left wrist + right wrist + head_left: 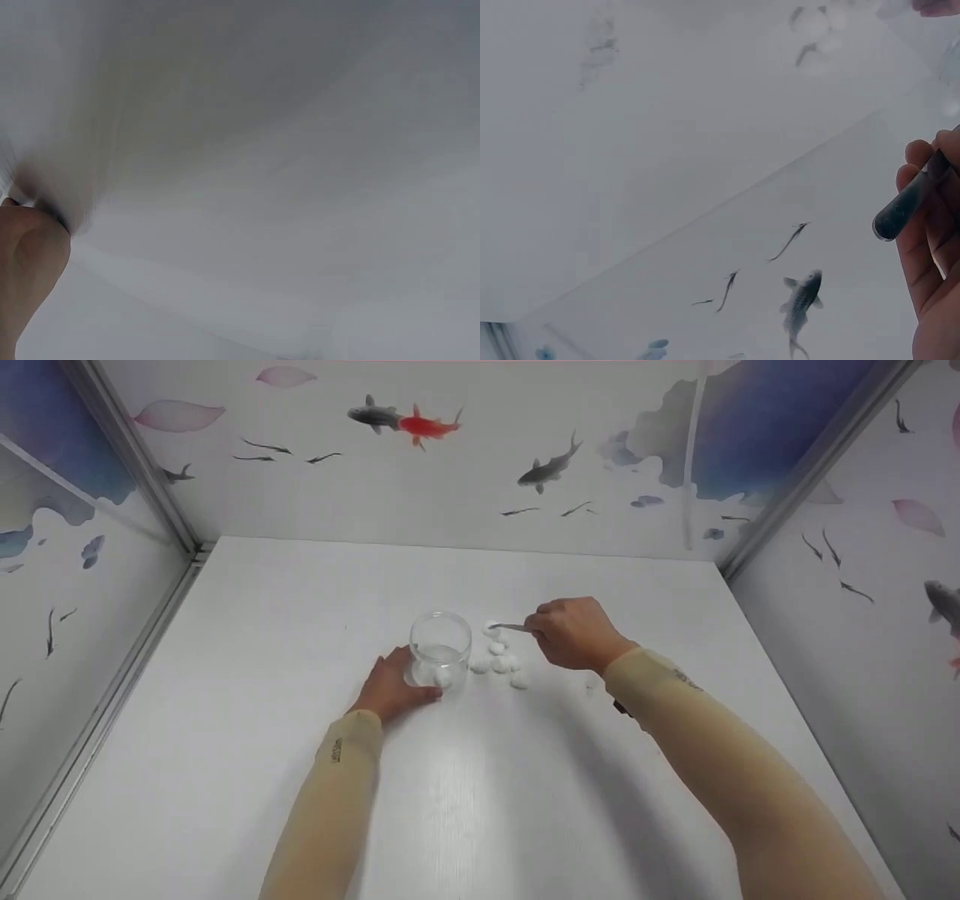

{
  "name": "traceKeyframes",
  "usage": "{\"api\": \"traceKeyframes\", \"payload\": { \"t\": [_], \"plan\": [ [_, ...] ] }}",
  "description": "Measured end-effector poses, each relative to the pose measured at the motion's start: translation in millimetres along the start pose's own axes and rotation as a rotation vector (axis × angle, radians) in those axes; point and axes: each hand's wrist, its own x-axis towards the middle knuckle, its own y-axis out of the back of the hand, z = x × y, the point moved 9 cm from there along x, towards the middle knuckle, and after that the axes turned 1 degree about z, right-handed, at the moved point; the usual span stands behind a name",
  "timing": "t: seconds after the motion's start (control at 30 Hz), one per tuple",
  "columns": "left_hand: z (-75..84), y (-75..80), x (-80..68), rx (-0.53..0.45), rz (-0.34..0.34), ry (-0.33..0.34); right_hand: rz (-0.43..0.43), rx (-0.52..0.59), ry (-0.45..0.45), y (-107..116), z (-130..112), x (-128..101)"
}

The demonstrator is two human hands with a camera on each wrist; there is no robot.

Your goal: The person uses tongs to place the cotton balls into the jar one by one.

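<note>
A clear round jar (440, 639) stands on the white table, with a white cotton ball (443, 680) showing low inside it. My left hand (394, 686) grips the jar's left side, fingers behind and thumb across the front. To the right of the jar lie several loose cotton balls (501, 664). My right hand (574, 631) pinches slim metal tweezers (514, 628), their tip at the farthest cotton ball (491, 628). In the right wrist view the rounded back end of the tweezers (900, 214) sticks out from the curled fingers. The left wrist view shows mostly blurred white surface.
Panels printed with fish enclose the table, a back wall (465, 495) and a side wall on each hand. A small translucent bit (590, 686) lies on the tabletop (450, 810) beside the right forearm, whose shadow falls across the surface.
</note>
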Motion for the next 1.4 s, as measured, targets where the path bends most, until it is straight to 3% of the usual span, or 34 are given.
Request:
{"api": "traceKeyframes", "payload": {
  "t": [0.23, 0.5, 0.7, 1.1, 1.4],
  "plan": [
    [-0.7, -3.3, 0.2, -0.009, -0.004, 0.011, 0.006, -0.015, 0.034, -2.0, -16.8, 24.2],
    [2.2, -5.7, 4.3, -0.012, 0.000, -0.007, -0.042, -0.027, 0.057, -15.2, -29.4, 29.1],
    [9.4, -5.2, 3.9, 0.020, 0.008, -0.054, -0.061, -0.021, 0.052, -19.1, -29.7, 26.3],
    [8.9, -6.1, 5.2, 0.045, 0.006, -0.056, -0.032, -0.023, 0.052, -12.3, -23.2, 20.9],
    [3.0, 1.1, 3.7, 0.017, 0.017, -0.052, -0.020, 0.009, 0.005, -7.1, 5.5, -7.6]
  ]
}}
